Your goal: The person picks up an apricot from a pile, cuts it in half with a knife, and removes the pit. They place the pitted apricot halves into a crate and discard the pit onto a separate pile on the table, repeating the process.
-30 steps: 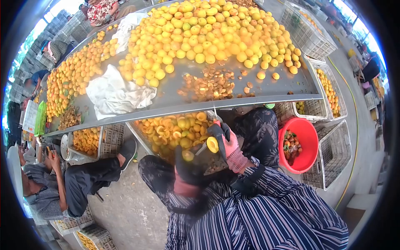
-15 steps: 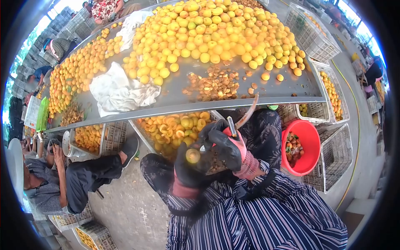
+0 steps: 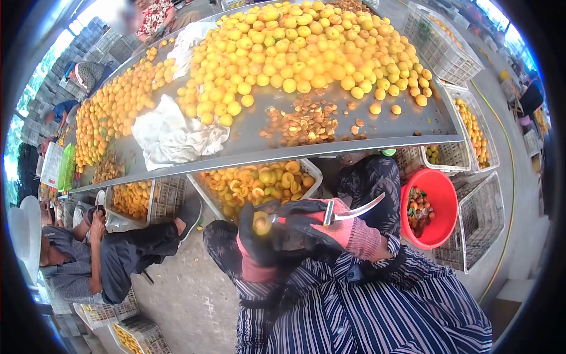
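Note:
My left hand [image 3: 259, 242], in a dark glove, grips a yellow apricot [image 3: 262, 223] over my lap. My right hand [image 3: 321, 227], in a red and black glove, holds a curved knife [image 3: 356, 210] whose blade points right and slightly up. Both hands meet just below a white crate of halved apricots [image 3: 259, 183] under the table edge. A big heap of whole apricots [image 3: 295, 53] covers the metal table [image 3: 377, 133], with a patch of brown pits [image 3: 303, 121] in front of it.
A red bucket [image 3: 430, 206] with scraps stands at my right, beside wire crates [image 3: 480, 218] of fruit. A white cloth [image 3: 171, 135] lies on the table. A seated person [image 3: 94, 259] works at the left by another crate of halves [image 3: 132, 197].
The knife blade swung down from pointing up at the table edge to lying nearly level toward the right. My hands shifted slightly lower, and the cut half seen a second ago is gone.

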`<state>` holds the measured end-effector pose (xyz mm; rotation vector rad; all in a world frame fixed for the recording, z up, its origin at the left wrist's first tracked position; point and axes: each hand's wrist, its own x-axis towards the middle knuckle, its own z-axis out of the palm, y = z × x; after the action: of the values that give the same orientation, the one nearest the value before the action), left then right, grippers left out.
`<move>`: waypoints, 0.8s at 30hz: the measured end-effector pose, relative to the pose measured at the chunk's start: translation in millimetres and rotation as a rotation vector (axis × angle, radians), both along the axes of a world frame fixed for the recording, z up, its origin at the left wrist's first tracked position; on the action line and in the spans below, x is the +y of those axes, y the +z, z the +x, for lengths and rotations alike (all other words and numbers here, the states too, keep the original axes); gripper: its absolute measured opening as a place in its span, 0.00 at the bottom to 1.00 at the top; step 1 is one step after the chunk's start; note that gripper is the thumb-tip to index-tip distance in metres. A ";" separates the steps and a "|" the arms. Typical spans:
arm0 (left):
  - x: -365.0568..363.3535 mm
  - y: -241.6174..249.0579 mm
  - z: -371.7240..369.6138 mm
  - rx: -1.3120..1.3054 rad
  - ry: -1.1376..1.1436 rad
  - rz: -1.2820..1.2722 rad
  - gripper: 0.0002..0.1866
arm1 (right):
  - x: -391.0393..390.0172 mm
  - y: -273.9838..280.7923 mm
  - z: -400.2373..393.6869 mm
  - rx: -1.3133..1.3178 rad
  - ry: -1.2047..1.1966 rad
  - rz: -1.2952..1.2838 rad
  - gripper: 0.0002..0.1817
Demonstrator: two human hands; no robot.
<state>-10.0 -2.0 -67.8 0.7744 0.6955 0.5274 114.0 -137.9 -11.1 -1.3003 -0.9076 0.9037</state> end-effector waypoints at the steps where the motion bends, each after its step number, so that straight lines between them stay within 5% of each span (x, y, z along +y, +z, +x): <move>1: -2.3 -0.1 1.9 0.012 0.055 0.641 0.19 | -0.6 0.5 -2.3 0.279 -0.025 0.085 0.16; 2: -3.8 0.0 2.5 0.024 0.111 1.282 0.19 | -2.8 6.3 -4.7 0.280 -0.026 0.086 0.16; 5: -0.2 -4.4 -6.0 -0.002 -0.076 1.107 0.33 | -7.9 13.2 -10.2 0.397 -0.177 -0.059 0.15; 12: -3.3 16.3 6.6 0.041 -0.193 0.872 0.33 | -10.9 8.4 3.9 0.557 -0.176 -0.149 0.16; 17: -3.0 7.5 13.9 -0.021 -0.164 1.025 0.31 | -13.0 0.7 5.6 0.444 -0.230 -0.063 0.17; 24: 6.2 6.5 31.6 0.018 -0.214 1.361 0.29 | -9.5 0.1 9.8 0.814 -0.301 0.008 0.19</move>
<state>21.6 4.2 -61.3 2.0919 0.1686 0.7781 123.8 -147.4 -11.0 -0.8934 -0.0754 1.0564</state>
